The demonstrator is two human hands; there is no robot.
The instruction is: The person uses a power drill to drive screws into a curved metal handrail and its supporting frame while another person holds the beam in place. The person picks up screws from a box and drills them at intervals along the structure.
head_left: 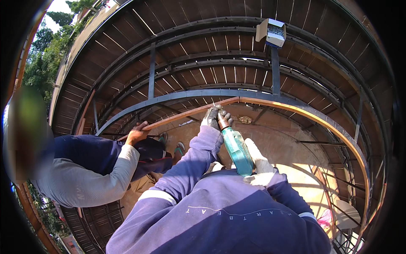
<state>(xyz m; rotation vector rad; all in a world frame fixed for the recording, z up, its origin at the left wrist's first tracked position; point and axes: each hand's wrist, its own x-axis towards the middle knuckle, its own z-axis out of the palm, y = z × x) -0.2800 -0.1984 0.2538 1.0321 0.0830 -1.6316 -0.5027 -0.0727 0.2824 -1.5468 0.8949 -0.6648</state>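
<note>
A teal power drill (237,148) with a brown nose points away from me at a thin brown wooden strip (186,114). My left hand (212,115), in a dark-palmed glove, is closed around the drill's front end, close against the strip; its fingertips partly hide the tip. My right hand (261,164), in a whitish glove, grips the drill's rear; the handle itself is hidden. The strip meets a curved dark metal rail (198,94) near the middle and stands away from it toward the left. There, a co-worker's bare hand (137,133) holds the strip.
The co-worker in a grey sleeve (89,180) stands close on my left, sandals on the floor. An open white box (277,34) of small dark pieces rests atop a metal post. Tiered curved frames with brown slats surround us. A round pale stool-like top (347,214) stands lower right.
</note>
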